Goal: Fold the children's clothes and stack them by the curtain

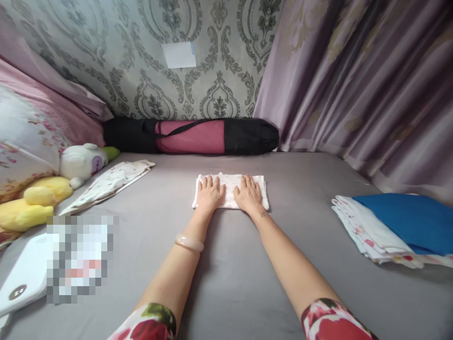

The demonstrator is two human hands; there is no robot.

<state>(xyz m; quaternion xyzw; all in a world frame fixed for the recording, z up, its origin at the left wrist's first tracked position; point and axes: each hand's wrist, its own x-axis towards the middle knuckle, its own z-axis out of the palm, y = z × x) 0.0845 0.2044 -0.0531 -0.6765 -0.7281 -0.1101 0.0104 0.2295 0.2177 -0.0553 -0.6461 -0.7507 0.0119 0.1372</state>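
Note:
A folded white cloth (230, 202) with a faint pinkish print lies on the grey bed sheet (233, 283), straight ahead of me. Flat on its left half rests my left hand (211, 192), fingers spread and pointing away. My right hand (249, 193) presses its right half the same way, with the fingers slightly apart. Both palms touch the cloth, and neither hand grips anything. A pale bangle (189, 242) circles my left forearm. The cloth's middle shows between the two thumbs.
At right lies a stack of folded fabrics (375, 231) under a blue cloth (410, 219). A black and pink long bag (191, 137) lies along the wall. At left are a printed cloth (113, 184), plush toys (79, 163), a white device (26, 269) and a blurred-out item (83, 259).

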